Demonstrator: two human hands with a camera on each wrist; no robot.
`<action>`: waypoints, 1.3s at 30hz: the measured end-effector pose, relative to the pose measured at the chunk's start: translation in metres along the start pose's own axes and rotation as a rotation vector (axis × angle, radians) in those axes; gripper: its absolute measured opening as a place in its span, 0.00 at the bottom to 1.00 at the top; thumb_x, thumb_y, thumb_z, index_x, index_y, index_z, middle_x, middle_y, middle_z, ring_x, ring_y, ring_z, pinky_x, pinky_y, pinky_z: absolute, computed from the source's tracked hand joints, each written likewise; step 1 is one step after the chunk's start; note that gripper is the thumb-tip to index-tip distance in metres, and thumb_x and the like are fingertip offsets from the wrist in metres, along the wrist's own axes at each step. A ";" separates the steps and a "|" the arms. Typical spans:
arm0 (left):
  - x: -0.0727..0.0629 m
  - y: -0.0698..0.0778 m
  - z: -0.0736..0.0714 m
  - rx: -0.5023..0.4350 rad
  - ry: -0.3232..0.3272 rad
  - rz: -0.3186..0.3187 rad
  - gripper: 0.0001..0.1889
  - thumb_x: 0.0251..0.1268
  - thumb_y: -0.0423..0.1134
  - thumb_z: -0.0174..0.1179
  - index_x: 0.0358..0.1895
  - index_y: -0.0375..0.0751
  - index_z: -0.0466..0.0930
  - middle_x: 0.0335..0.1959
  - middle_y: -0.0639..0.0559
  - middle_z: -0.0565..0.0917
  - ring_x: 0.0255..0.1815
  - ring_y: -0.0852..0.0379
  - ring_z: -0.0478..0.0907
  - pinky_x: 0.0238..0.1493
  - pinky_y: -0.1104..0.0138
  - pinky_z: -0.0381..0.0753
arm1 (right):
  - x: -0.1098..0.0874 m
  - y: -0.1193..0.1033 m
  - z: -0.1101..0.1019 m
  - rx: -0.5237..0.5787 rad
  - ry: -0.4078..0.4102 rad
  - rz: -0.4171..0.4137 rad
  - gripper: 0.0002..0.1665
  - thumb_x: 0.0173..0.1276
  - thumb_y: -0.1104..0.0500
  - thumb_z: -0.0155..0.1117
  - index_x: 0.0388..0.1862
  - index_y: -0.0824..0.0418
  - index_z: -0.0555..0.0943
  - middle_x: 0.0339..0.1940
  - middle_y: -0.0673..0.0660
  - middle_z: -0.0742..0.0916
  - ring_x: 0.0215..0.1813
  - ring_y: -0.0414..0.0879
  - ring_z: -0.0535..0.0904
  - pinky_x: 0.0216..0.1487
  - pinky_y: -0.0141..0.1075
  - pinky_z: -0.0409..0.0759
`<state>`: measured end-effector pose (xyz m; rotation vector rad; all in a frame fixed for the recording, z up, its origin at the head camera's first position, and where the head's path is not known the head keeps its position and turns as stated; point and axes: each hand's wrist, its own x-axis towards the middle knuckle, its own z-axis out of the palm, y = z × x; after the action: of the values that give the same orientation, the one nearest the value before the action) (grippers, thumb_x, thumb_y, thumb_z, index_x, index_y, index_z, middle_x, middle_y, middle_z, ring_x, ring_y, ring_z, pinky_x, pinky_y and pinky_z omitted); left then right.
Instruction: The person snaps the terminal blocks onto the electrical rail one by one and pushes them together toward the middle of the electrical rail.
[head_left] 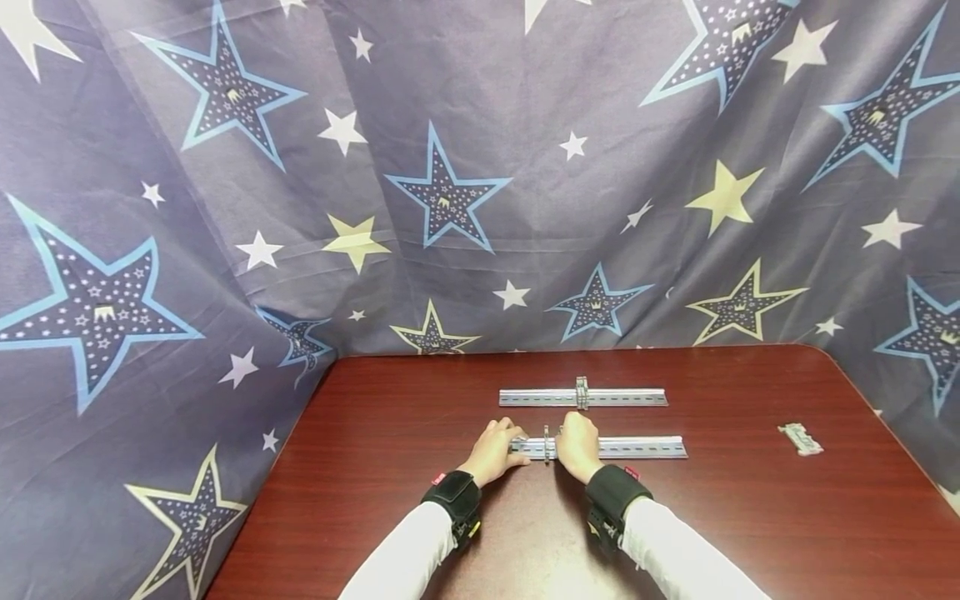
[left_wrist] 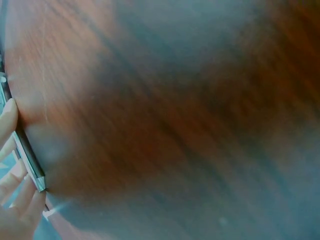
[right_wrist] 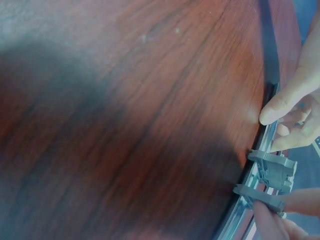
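A silver slotted DIN rail (head_left: 645, 448) lies across the nearer part of the table. My left hand (head_left: 495, 446) grips its left end, thumb along the front edge and fingers behind. One grey terminal block (right_wrist: 274, 169) stands upright on the rail between the hands. Beside it, in the right wrist view, a second grey terminal block (right_wrist: 260, 197) is pinched at the rail by the fingers of my right hand (head_left: 579, 446). That hand hides most of this block in the head view; whether it is seated on the rail I cannot tell.
Farther back lies a second DIN rail (head_left: 622, 398), with several terminal blocks (head_left: 582, 392) grouped near its middle. A loose pale terminal-block piece (head_left: 801, 439) lies at the right on the brown table (head_left: 750, 525). A star-patterned cloth (head_left: 480, 275) hangs behind the table.
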<state>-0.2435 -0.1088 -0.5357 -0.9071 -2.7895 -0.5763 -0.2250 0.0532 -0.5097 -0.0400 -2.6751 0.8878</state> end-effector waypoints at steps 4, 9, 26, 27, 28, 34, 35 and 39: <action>0.000 -0.002 0.001 0.002 0.004 0.000 0.17 0.39 0.42 0.69 0.35 0.41 0.79 0.30 0.49 0.73 0.32 0.53 0.68 0.33 0.66 0.68 | 0.004 -0.001 -0.001 0.003 -0.026 0.019 0.07 0.41 0.72 0.58 0.11 0.65 0.73 0.14 0.60 0.80 0.25 0.59 0.78 0.27 0.47 0.74; 0.000 -0.003 0.003 -0.001 0.003 0.012 0.17 0.38 0.43 0.69 0.35 0.40 0.79 0.30 0.49 0.73 0.32 0.53 0.68 0.34 0.66 0.68 | 0.007 -0.003 -0.002 -0.022 -0.045 0.031 0.05 0.42 0.72 0.58 0.11 0.66 0.74 0.17 0.63 0.81 0.26 0.60 0.79 0.28 0.46 0.74; 0.000 -0.001 0.001 0.003 -0.019 0.007 0.18 0.40 0.43 0.68 0.37 0.40 0.79 0.30 0.48 0.73 0.33 0.53 0.68 0.35 0.66 0.68 | 0.073 0.180 0.201 -0.068 -0.051 0.124 0.17 0.29 0.48 0.71 0.09 0.55 0.74 0.14 0.56 0.79 0.19 0.54 0.75 0.18 0.44 0.69; 0.000 -0.001 0.001 0.004 -0.020 0.006 0.18 0.40 0.43 0.68 0.37 0.40 0.79 0.30 0.49 0.73 0.33 0.53 0.68 0.35 0.66 0.68 | 0.073 0.179 0.198 -0.070 -0.084 0.141 0.16 0.32 0.48 0.71 0.11 0.56 0.75 0.16 0.58 0.81 0.21 0.56 0.77 0.20 0.45 0.71; 0.000 -0.001 0.001 0.003 -0.021 0.004 0.18 0.40 0.43 0.68 0.37 0.40 0.79 0.30 0.49 0.73 0.33 0.53 0.68 0.35 0.66 0.68 | 0.072 0.177 0.195 -0.073 -0.095 0.149 0.16 0.33 0.48 0.70 0.11 0.56 0.76 0.17 0.59 0.81 0.22 0.56 0.77 0.21 0.45 0.71; 0.000 -0.001 0.000 0.006 -0.027 -0.001 0.18 0.40 0.43 0.68 0.37 0.40 0.79 0.30 0.49 0.73 0.33 0.53 0.68 0.35 0.65 0.68 | 0.045 0.103 0.099 0.000 -0.138 0.109 0.16 0.41 0.49 0.63 0.05 0.55 0.74 0.14 0.58 0.81 0.18 0.52 0.75 0.18 0.41 0.69; 0.000 -0.001 0.000 0.011 -0.027 0.001 0.18 0.40 0.43 0.68 0.37 0.40 0.79 0.30 0.49 0.73 0.33 0.53 0.68 0.35 0.65 0.68 | 0.040 0.086 0.075 0.025 -0.159 0.108 0.16 0.44 0.50 0.61 0.05 0.57 0.75 0.14 0.58 0.81 0.18 0.52 0.75 0.19 0.42 0.69; 0.000 -0.001 0.000 0.031 -0.032 0.007 0.18 0.40 0.43 0.68 0.37 0.41 0.79 0.31 0.50 0.73 0.33 0.53 0.69 0.36 0.66 0.69 | 0.027 0.040 -0.006 0.099 -0.237 0.145 0.13 0.48 0.57 0.58 0.11 0.63 0.77 0.16 0.57 0.81 0.22 0.51 0.76 0.25 0.42 0.71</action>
<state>-0.2446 -0.1095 -0.5364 -0.9275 -2.8148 -0.5206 -0.2513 0.0925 -0.5210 -0.1145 -2.8702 1.1341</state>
